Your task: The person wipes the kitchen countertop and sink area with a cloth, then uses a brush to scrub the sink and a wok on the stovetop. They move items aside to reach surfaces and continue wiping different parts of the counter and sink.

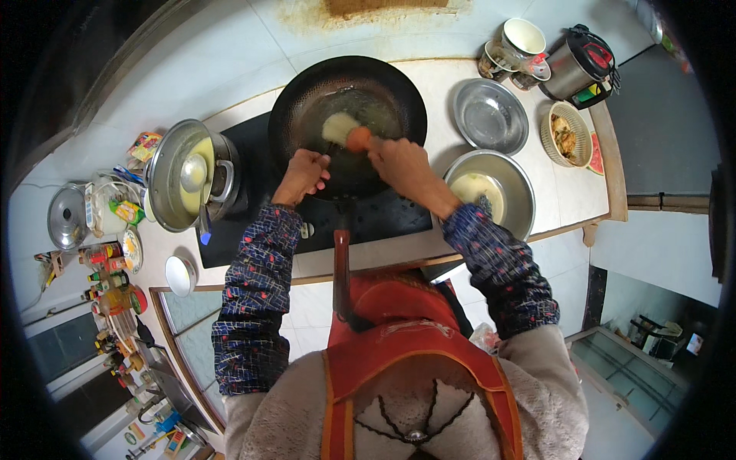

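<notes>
A black wok [299,115] with a wet, shiny inside sits on the dark cooktop [259,230]. Its brown handle [341,270] points towards my body. My right hand [405,169] grips a brush [344,130] with pale bristles and an orange collar, held over the middle of the wok. On the wok's near left side is my left hand [305,172], fingers curled; a thin dark piece shows by its fingertips, and I cannot tell whether it is held. Right of the wok stands a steel pot [523,190] with pale liquid, partly covered by my right sleeve.
A steel pot [164,190] with yellowish liquid and a ladle [194,172] stands left. At the right are a steel basin [489,112], a woven basket [546,138] of food, stacked bowls [524,35] and an electric appliance [575,69]. A white bowl [180,276] lies near the counter edge.
</notes>
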`<action>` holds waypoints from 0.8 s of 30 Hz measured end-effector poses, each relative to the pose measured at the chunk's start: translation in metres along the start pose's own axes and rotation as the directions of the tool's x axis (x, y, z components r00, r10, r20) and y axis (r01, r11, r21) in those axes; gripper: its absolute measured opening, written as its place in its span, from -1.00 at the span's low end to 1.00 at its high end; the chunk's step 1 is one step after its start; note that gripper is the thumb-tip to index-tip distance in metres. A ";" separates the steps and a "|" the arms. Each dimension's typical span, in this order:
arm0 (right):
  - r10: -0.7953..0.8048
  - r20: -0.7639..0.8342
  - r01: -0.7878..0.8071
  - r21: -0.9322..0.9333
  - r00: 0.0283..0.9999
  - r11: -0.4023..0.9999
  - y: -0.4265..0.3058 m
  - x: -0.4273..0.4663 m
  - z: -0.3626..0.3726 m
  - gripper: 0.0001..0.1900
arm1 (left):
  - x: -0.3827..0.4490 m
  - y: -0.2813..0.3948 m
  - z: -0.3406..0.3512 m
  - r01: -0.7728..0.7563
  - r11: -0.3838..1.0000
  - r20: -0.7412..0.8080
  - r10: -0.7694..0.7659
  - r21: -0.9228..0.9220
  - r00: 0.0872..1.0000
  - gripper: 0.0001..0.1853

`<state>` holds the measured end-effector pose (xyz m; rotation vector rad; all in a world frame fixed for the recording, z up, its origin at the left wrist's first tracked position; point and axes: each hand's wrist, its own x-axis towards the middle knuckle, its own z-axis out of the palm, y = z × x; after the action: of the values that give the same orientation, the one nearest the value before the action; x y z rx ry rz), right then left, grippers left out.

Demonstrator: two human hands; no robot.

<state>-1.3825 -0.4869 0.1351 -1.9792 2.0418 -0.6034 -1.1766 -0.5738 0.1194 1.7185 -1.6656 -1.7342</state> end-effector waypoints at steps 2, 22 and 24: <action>0.116 -0.065 -0.122 -0.108 0.991 0.987 0.024 0.028 0.017 -0.74 | -0.005 0.003 0.011 -0.136 0.967 -0.139 0.168 0.215 0.976 -0.91; 0.056 -0.017 -0.056 0.012 0.998 0.998 0.015 0.013 0.011 -0.72 | -0.004 0.006 0.006 -0.019 0.998 -0.054 0.022 0.052 0.998 -0.87; 0.130 -0.088 -0.128 0.026 0.988 0.991 0.027 0.034 0.010 -0.73 | -0.007 0.007 0.008 -0.040 0.995 -0.107 0.030 -0.091 0.994 -0.88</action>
<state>-1.4043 -0.5223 0.1177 -1.8226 2.1867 -0.6926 -1.1842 -0.5666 0.1265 1.6975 -1.5370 -1.6483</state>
